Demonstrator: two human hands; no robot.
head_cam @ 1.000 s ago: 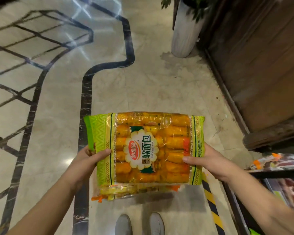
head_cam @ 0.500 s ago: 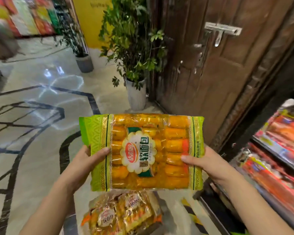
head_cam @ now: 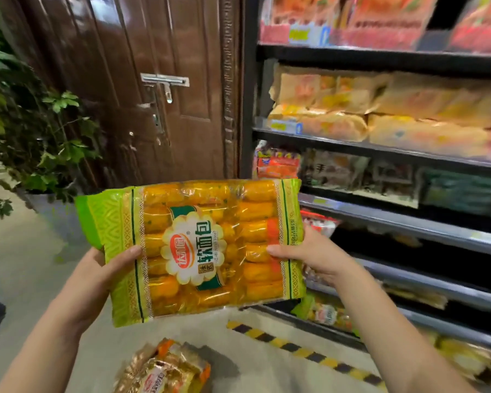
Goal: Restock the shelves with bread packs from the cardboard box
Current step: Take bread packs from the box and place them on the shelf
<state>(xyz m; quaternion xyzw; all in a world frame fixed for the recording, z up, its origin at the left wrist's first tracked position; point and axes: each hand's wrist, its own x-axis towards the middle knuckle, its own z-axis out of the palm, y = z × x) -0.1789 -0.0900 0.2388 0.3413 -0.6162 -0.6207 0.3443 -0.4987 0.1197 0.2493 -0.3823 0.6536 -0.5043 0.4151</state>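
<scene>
Head view: left hand (head_cam: 95, 275) and right hand (head_cam: 316, 255) pinch the bread pack (head_cam: 199, 251) by its ends, level, likely for sliding onto shelves (head_cam: 380, 150) at two o'clock.

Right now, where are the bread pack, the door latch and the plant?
bread pack (head_cam: 194, 252): head view, on its round middle label.
door latch (head_cam: 165, 80): head view, on its silver bar.
plant (head_cam: 65, 99): head view, on a bright leaf.

Printed on the bread pack (head_cam: 192, 282): large characters 软面包 on a white flower-shaped label (head_cam: 201, 245), beside a red oval logo (head_cam: 179, 255) reading 达利园; smaller print and shelf tags (head_cam: 285, 126) too blurred to read.
</scene>
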